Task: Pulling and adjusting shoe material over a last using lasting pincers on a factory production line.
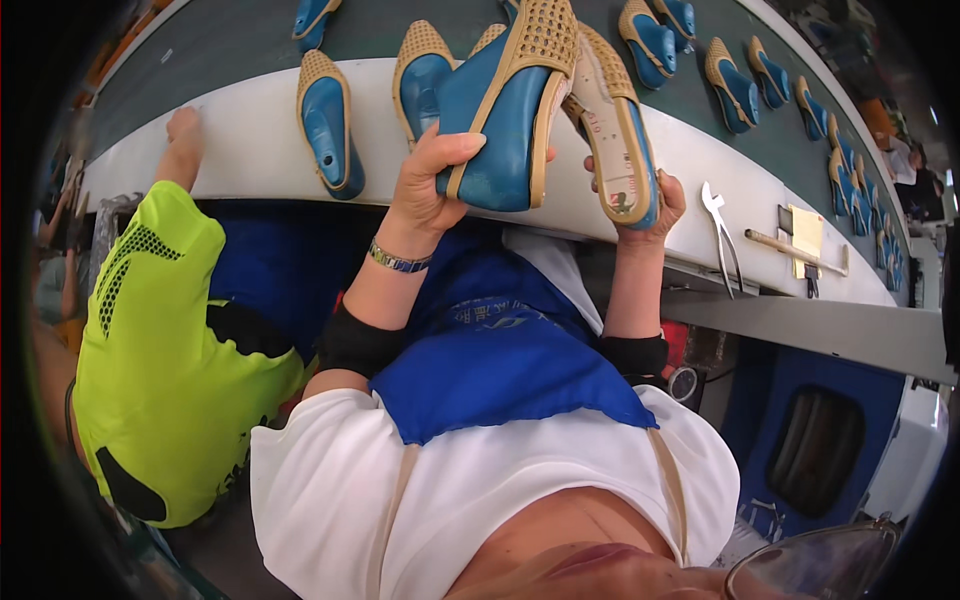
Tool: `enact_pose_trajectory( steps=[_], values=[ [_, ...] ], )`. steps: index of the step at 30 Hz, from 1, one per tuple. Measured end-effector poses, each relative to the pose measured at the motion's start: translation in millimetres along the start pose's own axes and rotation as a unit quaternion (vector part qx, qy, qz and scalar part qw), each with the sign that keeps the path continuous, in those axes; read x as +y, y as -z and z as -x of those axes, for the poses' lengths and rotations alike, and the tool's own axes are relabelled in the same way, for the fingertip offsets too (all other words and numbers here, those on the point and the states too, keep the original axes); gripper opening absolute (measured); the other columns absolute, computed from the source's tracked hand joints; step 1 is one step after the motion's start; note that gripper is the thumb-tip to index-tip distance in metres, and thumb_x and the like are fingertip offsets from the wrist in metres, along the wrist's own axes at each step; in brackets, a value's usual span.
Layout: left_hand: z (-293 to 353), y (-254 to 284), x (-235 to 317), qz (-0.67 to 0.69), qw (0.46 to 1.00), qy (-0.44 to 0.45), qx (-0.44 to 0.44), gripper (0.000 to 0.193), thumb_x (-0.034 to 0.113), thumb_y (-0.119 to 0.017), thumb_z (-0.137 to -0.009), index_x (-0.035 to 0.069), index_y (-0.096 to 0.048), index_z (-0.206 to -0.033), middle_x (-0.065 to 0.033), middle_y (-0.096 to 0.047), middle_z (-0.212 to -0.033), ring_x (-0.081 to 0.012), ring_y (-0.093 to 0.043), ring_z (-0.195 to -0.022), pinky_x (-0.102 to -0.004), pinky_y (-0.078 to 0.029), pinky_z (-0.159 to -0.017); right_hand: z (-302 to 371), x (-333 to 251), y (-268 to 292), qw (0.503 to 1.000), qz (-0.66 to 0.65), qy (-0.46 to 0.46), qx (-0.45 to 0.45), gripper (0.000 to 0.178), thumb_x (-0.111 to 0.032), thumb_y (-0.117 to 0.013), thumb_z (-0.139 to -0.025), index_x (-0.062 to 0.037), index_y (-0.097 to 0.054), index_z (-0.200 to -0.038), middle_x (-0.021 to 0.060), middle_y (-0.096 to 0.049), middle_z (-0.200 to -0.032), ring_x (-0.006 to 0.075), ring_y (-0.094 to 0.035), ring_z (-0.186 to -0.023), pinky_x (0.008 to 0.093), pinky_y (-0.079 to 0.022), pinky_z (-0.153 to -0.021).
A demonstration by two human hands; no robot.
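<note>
shoe last (pixel 500 135), blue under tan woven upper (pixel 540 42), is gripped by the left hand (pixel 428 185); the right hand (pixel 655 212) clasps a second last (pixel 612 155), seemingly by its heel.

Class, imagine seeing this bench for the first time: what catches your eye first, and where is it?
First, the blue-and-tan shoe in the left hand at top centre, with a second shoe beside it in the right hand. Next, a co-worker's neon-yellow shirt on the left.

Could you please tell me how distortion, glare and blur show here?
In the head view, the white bench bows strongly; the blue shoe in the left hand catches a soft sheen; the co-worker's hand looks slightly smeared.
</note>
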State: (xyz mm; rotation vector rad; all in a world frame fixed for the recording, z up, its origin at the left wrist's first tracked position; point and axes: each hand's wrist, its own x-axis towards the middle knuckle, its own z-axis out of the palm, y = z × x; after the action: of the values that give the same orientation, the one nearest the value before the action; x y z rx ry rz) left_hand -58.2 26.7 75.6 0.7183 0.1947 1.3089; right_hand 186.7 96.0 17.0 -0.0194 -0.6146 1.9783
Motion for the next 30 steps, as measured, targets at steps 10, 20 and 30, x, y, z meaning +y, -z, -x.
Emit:
enact_pose_trajectory(
  steps=[10, 20, 30],
  values=[
    [-28, 2, -19, -0.084, 0.994, 0.015, 0.073, 0.065, 0.016, -0.056, -0.080, -0.012, -0.030, -0.133, -0.0275, -0.050, -0.123, -0.0418, -0.059, -0.103, -0.0443, -0.052, -0.088, 12, -16, 17, 0.997, 0.014, 0.013, 0.080, 0.077, -0.024, -0.061, -0.068, -0.0029, -0.033, -0.135, 0.0251, -0.039, -0.136, 0.0435, -0.042, -0.123, 0.0599, -0.035, -0.101],
    [-59, -35, -23, -0.730, 0.673, 0.059, 0.099, 0.057, 0.026, -0.063, -0.074, -0.015, -0.042, -0.108, -0.0296, -0.062, -0.084, -0.0386, -0.065, -0.080, -0.0387, -0.052, -0.070, 6, -44, -67, 0.755, 0.645, -0.023, 0.118, 0.064, -0.010, -0.056, -0.079, -0.0007, -0.031, -0.136, 0.0188, -0.051, -0.121, 0.0194, -0.058, -0.098, 0.0289, -0.048, -0.081],
    [-92, -14, -21, -0.789, 0.582, 0.131, -0.145, 0.030, 0.010, -0.058, -0.071, -0.016, -0.053, -0.083, -0.0305, -0.059, -0.068, -0.0403, -0.064, -0.068, -0.0423, -0.052, -0.061, 14, -15, -36, 0.598, 0.792, -0.054, 0.107, 0.066, -0.014, -0.052, -0.087, 0.0005, -0.021, -0.144, 0.0225, -0.047, -0.129, 0.0262, -0.054, -0.106, 0.0304, -0.042, -0.090]
  ],
)
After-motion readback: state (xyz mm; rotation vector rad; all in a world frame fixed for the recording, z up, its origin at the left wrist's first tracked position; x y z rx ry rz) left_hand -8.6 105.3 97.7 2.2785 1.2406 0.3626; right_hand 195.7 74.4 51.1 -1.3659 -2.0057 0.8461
